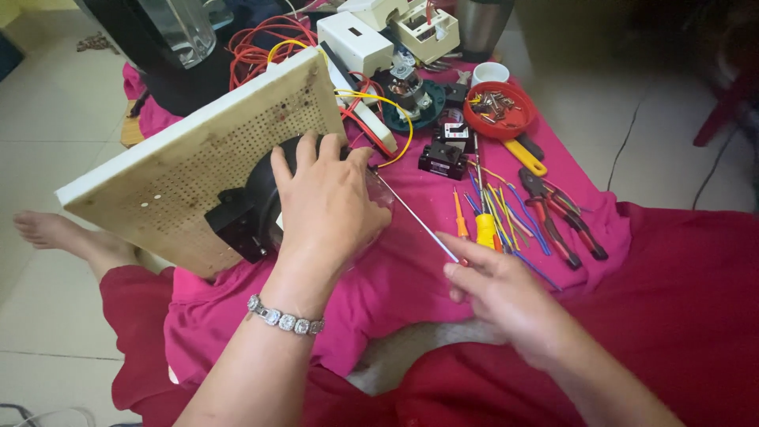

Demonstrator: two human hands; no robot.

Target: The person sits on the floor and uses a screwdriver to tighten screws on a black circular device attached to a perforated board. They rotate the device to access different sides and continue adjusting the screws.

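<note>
My left hand [328, 207] wraps over a black motor-like part [251, 207] fixed to the underside of a tilted, perforated wooden board [186, 158]. A silver bracelet sits on that wrist. My right hand [494, 286] pinches the handle end of a long thin screwdriver [415, 220], whose shaft runs up and left toward the black part. The tip is hidden behind my left hand.
On the pink cloth [411, 277] lie pliers with red handles [557, 221], small screwdrivers [461, 217], loose coloured wires, a red dish of screws [500, 111], black switch blocks [443, 158], white boxes [356, 39] and red cable coils [257, 47]. A bare foot [47, 229] rests at left.
</note>
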